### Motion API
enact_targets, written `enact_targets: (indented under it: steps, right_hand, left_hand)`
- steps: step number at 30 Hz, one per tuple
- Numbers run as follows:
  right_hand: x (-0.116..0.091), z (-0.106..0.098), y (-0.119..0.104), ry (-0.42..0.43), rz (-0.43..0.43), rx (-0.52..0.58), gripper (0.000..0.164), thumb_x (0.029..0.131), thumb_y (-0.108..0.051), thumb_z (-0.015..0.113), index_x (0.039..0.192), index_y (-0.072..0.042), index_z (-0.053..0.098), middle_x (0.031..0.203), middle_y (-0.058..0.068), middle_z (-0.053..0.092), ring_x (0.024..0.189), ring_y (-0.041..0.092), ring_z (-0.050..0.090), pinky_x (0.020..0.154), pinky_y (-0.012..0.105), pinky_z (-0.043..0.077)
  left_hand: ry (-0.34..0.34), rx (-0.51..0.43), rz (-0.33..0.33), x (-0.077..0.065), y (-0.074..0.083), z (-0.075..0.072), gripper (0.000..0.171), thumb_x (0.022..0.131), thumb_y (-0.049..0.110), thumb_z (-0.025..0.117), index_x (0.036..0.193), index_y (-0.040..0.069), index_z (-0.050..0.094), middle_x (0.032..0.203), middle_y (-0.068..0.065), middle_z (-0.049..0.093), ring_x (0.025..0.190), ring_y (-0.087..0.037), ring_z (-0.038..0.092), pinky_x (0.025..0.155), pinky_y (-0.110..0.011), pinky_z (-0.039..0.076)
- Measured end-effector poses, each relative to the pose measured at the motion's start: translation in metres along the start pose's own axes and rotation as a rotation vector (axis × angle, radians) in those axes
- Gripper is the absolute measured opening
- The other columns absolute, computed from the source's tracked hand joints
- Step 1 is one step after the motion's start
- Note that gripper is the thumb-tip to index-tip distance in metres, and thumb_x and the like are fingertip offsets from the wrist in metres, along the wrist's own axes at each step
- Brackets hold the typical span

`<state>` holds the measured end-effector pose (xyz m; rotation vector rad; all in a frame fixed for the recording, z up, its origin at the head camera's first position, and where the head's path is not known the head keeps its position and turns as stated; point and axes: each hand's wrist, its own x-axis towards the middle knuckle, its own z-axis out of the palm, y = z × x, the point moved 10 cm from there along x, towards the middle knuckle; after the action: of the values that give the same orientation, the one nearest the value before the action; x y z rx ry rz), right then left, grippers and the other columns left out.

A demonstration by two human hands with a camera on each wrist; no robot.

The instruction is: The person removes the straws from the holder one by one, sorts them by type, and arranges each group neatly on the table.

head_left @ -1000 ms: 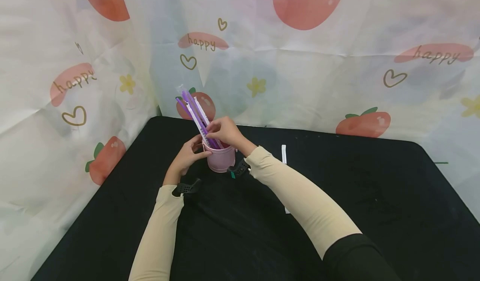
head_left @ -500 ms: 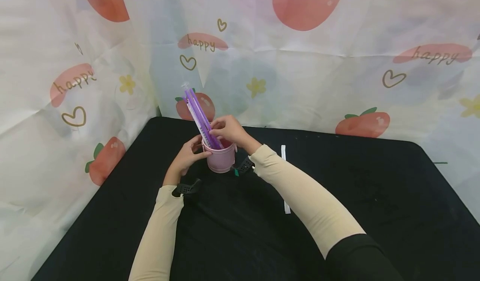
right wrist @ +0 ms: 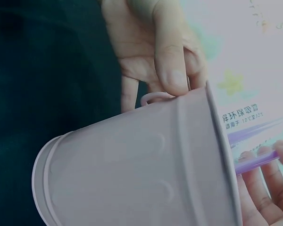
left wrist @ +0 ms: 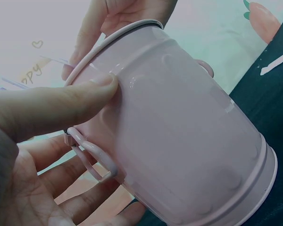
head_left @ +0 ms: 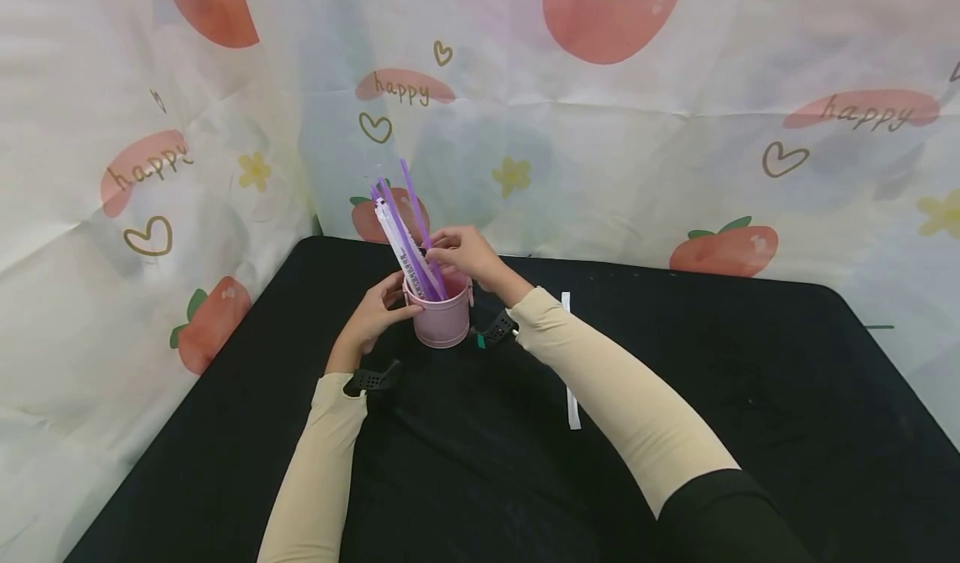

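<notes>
A small pink metal bucket [head_left: 441,327] with side handle loops stands on the black table. Its left side is held by my left hand [head_left: 374,313], the thumb across the outer wall and the fingers around behind, as the left wrist view shows. Several purple straws lean left in the bucket, along with a white printed straw wrapper [head_left: 397,242]. Over the bucket's mouth, my right hand [head_left: 474,260] pinches one purple straw [head_left: 414,196], which stands apart from the bunch. In the right wrist view, thumb and fingers meet on that purple straw [right wrist: 257,162]. Its lower end is hidden.
A narrow white strip [head_left: 573,413] lies on the black tabletop [head_left: 465,463], partly under the right forearm. A white printed curtain [head_left: 600,171] hangs behind and to the left of the table.
My right hand has shifted slightly right, and the pinched purple straw has separated from the bunch and tilts more upright. The left hand and bucket have stayed in place.
</notes>
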<state>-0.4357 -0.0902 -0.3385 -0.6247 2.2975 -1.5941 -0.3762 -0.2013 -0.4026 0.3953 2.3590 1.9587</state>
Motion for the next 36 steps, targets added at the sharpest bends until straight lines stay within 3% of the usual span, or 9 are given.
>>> enact_targets:
  steps: [12, 19, 24, 31, 36]
  right_hand:
    - [-0.003, -0.014, -0.015, 0.034, -0.065, 0.033, 0.024, 0.092, -0.012, 0.059, 0.112, 0.002, 0.061, 0.112, 0.023, 0.064, 0.095, 0.028, 0.066, 0.079, 0.036, 0.058]
    - [-0.008, -0.023, -0.035, 0.047, -0.146, 0.086, 0.025, 0.092, -0.008, 0.057, 0.112, 0.006, 0.059, 0.112, 0.03, 0.061, 0.1, 0.041, 0.062, 0.079, 0.041, 0.057]
    - [-0.012, -0.031, -0.049, 0.072, -0.185, 0.1, 0.027, 0.092, -0.008, 0.058, 0.115, 0.007, 0.059, 0.108, 0.027, 0.064, 0.091, 0.031, 0.066, 0.08, 0.042, 0.057]
    - [-0.017, -0.044, -0.064, 0.121, -0.218, 0.16, 0.024, 0.09, -0.004, 0.059, 0.112, 0.006, 0.061, 0.101, 0.02, 0.066, 0.091, 0.033, 0.067, 0.079, 0.039, 0.057]
    - [-0.023, -0.055, -0.073, 0.156, -0.264, 0.205, 0.026, 0.09, -0.004, 0.059, 0.113, 0.008, 0.06, 0.1, 0.018, 0.065, 0.078, 0.015, 0.068, 0.079, 0.038, 0.058]
  left_hand:
    - [0.003, 0.006, -0.021, -0.001, -0.001, 0.0, 0.067, 0.088, 0.003, 0.06, 0.146, 0.002, 0.027, 0.148, -0.022, 0.034, 0.139, -0.039, 0.028, 0.113, -0.053, 0.026]
    - [-0.005, -0.021, -0.033, -0.01, 0.02, 0.006, 0.066, 0.087, -0.003, 0.057, 0.145, -0.004, 0.025, 0.148, -0.028, 0.03, 0.139, -0.044, 0.025, 0.113, -0.057, 0.023]
    - [-0.001, -0.003, -0.031, -0.013, 0.026, 0.006, 0.066, 0.087, -0.003, 0.057, 0.145, -0.005, 0.025, 0.147, -0.029, 0.031, 0.139, -0.044, 0.026, 0.112, -0.056, 0.025]
    - [0.001, -0.013, -0.037, -0.012, 0.025, 0.006, 0.066, 0.087, -0.001, 0.058, 0.145, -0.004, 0.025, 0.147, -0.028, 0.031, 0.139, -0.043, 0.026, 0.113, -0.055, 0.024]
    - [0.003, -0.018, -0.033, -0.012, 0.025, 0.006, 0.066, 0.087, -0.002, 0.058, 0.145, -0.004, 0.025, 0.147, -0.029, 0.031, 0.138, -0.044, 0.027, 0.113, -0.055, 0.024]
